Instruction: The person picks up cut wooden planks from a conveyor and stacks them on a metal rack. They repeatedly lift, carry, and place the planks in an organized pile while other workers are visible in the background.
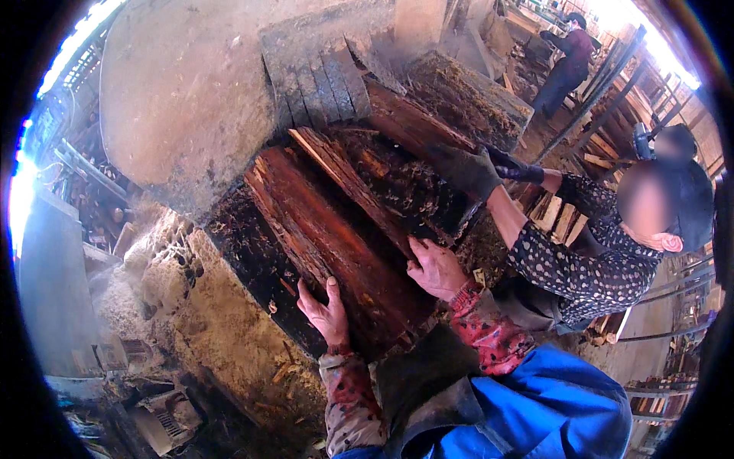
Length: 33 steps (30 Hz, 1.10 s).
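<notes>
L hand [327, 314]: fingers held wide, thumb well apart, laid on the left edge of the slab [336, 237] nr its close end. R hand [441, 271]: fingers bent & less spread, placed at the slab's right edge, by the close end of a narrow strip [350, 182]; whether slab or strip is pinched can't be told. The slab itself, reddish-brown w/ rough bark edges, is laid flat btwn both hands on a dark counter [245, 249], its far end pointed at a grey slatted guard [317, 84]. The strip, splintered & paler at its far end, is set along the slab's right side.

Farther R of the slab, a second dark board [409, 118] is seen, w/ a co-worker's gloved hand [470, 172] nr its end & spotted sleeves [566, 271] behind. Beyond & L of the slab, a big dusty beige panel [191, 99] is mounted; below it, L of the slab, sawdust [214, 298] is heaped. On the slab's close side, a blue garment [535, 405] is worn. Well R of the slab, cut wood pieces [562, 218] are piled; farther beyond, another person [566, 65] is seen standing.
</notes>
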{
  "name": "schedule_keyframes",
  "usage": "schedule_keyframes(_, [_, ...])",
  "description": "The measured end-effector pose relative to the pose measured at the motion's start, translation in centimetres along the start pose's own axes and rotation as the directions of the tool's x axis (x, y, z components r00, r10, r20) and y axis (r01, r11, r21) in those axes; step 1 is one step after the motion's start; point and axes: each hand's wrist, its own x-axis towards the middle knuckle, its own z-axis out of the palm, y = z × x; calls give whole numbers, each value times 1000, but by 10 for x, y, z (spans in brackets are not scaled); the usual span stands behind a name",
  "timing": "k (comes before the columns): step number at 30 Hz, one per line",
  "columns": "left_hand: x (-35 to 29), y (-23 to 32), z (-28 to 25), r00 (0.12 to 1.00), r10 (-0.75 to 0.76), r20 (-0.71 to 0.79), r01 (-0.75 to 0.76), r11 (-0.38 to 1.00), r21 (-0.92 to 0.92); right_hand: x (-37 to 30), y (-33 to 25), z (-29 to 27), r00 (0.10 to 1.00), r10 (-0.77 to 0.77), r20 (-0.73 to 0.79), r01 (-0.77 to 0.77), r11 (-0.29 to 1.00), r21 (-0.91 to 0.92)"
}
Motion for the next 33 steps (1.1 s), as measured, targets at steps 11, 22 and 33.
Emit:
schedule_keyframes(11, [5, 2, 5, 1000, 2, -2, -2, 1000, -26, -22, 0, -1, 952, -160, -260, 187, 979, 80])
schedule_keyframes(22, [2, 1, 3, 1000, -11, 24, 13, 998, -54, -36, -34, -41, 924, -253, -287, 338, 890, 307])
schedule_keyframes(33, [-2, 13, 1, 999, -43, 16, 44, 996, -82, 32, 68, 2, 996, -47, -80, 53, 996, 69])
